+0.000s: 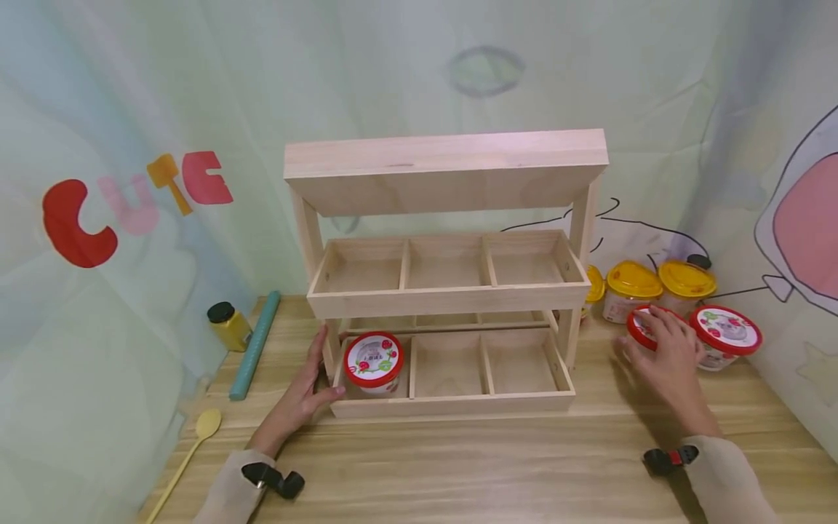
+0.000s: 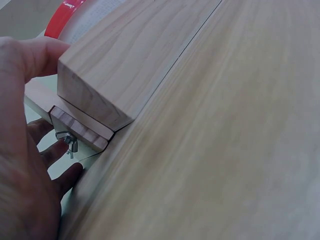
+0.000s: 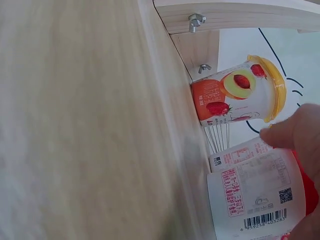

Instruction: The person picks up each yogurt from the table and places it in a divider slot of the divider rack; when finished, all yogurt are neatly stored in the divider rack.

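On red-lidded tub (image 3: pixel 257 192), barcode (image 3: pixel 264 220) 6959258403283

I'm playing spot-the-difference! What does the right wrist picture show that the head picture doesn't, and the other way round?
Only the right wrist picture shows a barcode and a wing nut. Only the head picture shows the yellow spoon and left hand. Both show the right hand, a red-lidded tub and the wooden rack.

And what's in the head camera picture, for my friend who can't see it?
A person's left grip holds the lower left end of a wooden rack; the right grip is over a red-lidded tub. A similar tub sits in the rack's lower left compartment.
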{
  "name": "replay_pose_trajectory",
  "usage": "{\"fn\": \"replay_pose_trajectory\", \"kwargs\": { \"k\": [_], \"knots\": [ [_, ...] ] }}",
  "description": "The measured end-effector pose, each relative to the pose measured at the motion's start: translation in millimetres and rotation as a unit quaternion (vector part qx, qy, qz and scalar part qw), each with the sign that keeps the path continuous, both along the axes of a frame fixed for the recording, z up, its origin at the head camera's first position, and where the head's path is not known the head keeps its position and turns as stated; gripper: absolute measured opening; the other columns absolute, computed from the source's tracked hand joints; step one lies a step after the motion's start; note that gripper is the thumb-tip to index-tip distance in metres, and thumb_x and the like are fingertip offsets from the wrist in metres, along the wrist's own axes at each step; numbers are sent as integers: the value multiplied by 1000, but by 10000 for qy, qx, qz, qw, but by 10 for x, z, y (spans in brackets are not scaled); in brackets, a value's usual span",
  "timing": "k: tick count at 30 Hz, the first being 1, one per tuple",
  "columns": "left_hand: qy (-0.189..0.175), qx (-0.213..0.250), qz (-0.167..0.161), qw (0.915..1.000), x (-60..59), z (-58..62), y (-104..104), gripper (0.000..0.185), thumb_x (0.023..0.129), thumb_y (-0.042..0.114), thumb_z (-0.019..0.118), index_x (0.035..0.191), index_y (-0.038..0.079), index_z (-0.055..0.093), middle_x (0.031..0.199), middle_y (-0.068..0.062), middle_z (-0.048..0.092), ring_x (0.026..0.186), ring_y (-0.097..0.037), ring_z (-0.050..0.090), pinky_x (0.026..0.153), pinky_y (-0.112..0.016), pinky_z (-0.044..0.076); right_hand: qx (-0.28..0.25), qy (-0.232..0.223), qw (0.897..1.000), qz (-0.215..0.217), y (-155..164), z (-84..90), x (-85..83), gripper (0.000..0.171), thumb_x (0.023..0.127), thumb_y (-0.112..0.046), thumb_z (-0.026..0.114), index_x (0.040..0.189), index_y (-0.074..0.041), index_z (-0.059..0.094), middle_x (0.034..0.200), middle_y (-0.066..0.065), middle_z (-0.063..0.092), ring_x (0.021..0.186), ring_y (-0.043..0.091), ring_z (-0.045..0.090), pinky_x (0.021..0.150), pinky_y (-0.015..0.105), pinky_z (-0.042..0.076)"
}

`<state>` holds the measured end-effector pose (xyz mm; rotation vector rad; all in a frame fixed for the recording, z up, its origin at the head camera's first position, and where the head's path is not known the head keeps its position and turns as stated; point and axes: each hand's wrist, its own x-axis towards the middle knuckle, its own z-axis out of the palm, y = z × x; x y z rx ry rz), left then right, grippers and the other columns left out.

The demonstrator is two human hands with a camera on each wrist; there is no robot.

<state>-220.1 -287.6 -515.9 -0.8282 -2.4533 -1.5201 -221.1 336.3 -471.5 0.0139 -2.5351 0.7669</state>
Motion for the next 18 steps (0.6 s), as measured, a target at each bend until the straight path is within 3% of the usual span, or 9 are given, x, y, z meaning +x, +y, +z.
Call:
{"fn": "replay_pose_trajectory", "kwargs": {
  "k": [11,14,16,18],
  "knots": [
    [-14,16,-25,10000,-16,-3,17,112,92,4,72,174,18,-4,174,-34,24,153,17,18,118,-88,5,-16,254,9997,-2,32,0,-20,52,89,2,75,140,5,61,157,36,48,143,61,32,113,85,16],
    [-4,17,-39,10000,-11,-11,3,112,93,2,71,174,18,-4,174,-34,23,155,16,17,134,-56,9,-1,315,9995,75,28,6,-3,52,89,2,75,138,6,62,155,38,50,141,62,34,110,86,17],
    [30,-1,-51,10000,-8,-14,-7,112,93,1,71,174,17,-4,174,-33,23,156,14,17,132,-33,10,16,427,9990,122,23,10,7,51,87,2,76,137,6,63,152,38,52,140,62,36,109,86,19],
    [45,-16,-55,10000,-7,-13,-10,112,93,1,72,174,17,-4,175,-33,23,157,12,18,132,-34,10,43,586,9981,184,18,19,18,50,86,3,76,135,5,65,150,38,54,138,62,38,107,86,20]
  ]
}}
